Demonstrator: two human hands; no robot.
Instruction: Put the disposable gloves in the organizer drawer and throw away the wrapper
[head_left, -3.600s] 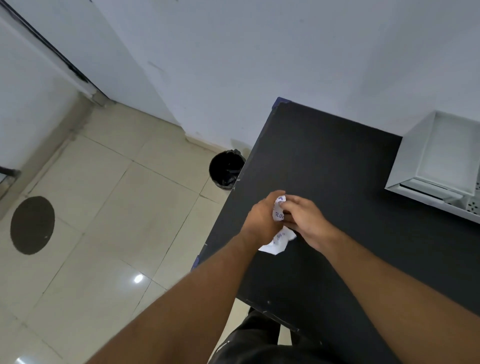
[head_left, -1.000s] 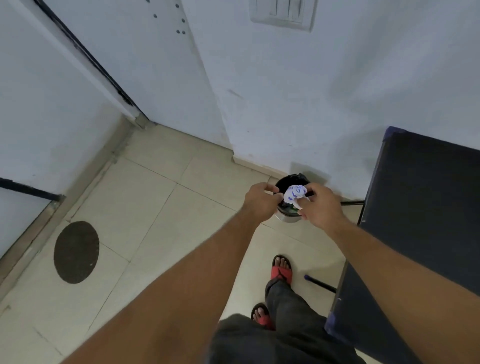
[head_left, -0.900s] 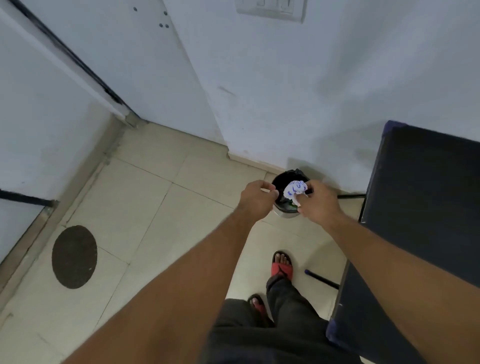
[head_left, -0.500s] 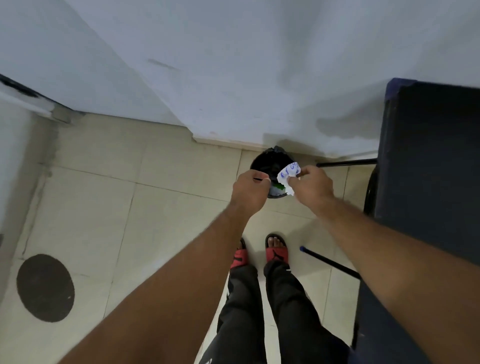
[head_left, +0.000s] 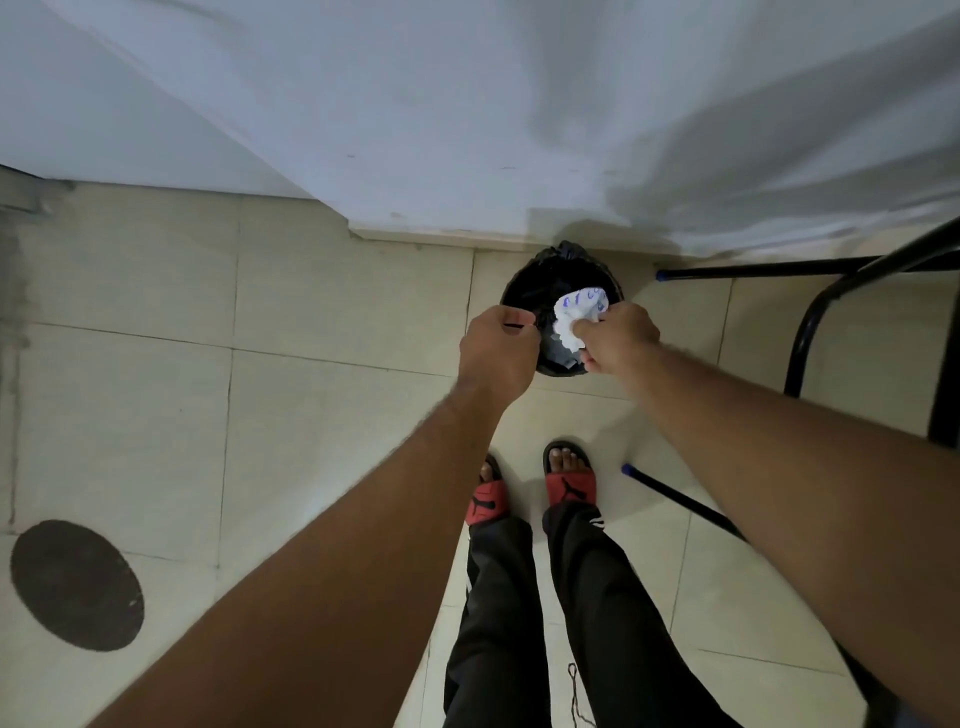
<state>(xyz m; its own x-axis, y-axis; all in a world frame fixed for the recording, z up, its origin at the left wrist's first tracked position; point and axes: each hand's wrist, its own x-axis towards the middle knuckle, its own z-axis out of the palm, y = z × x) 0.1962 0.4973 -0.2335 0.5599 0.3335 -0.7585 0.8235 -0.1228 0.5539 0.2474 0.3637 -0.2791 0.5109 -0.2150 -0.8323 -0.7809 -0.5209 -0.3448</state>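
Observation:
A crumpled white wrapper (head_left: 576, 318) with blue print is pinched in my right hand (head_left: 618, 342), directly above a small black-lined waste bin (head_left: 530, 291) on the floor by the wall. My left hand (head_left: 498, 351) hovers at the bin's left rim with its fingers curled closed, and I see nothing in it. The gloves and the organizer drawer are out of view.
Black table legs (head_left: 810, 332) with blue feet stand to the right of the bin. My feet in red sandals (head_left: 569, 480) are just below it. A white wall (head_left: 467, 130) runs behind, and a dark round patch (head_left: 78, 584) marks the tiled floor at lower left.
I have walked from the table to the bin and the view has tilted down. Both hands carried the wrapper over the bin; the left hand has come off it.

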